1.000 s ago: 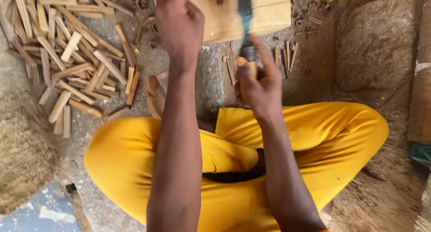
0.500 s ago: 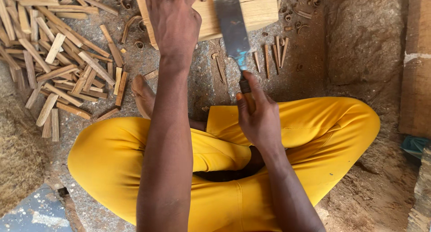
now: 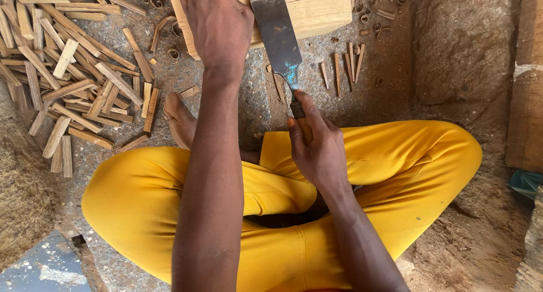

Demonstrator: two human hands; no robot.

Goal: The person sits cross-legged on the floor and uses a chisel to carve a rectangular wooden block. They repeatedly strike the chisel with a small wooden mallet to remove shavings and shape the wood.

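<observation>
Steel cleaver (image 3: 278,35) — right hand (image 3: 317,148) clasps handle.

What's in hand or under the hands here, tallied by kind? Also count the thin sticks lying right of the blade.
Hands: 2, left hand pressing on the block, right hand gripping the tool
Wood block: 1
Broad-bladed cleaver: 1
Thin sticks right of the blade: about 4; tiny, hard to count exactly
Total: about 8
</observation>
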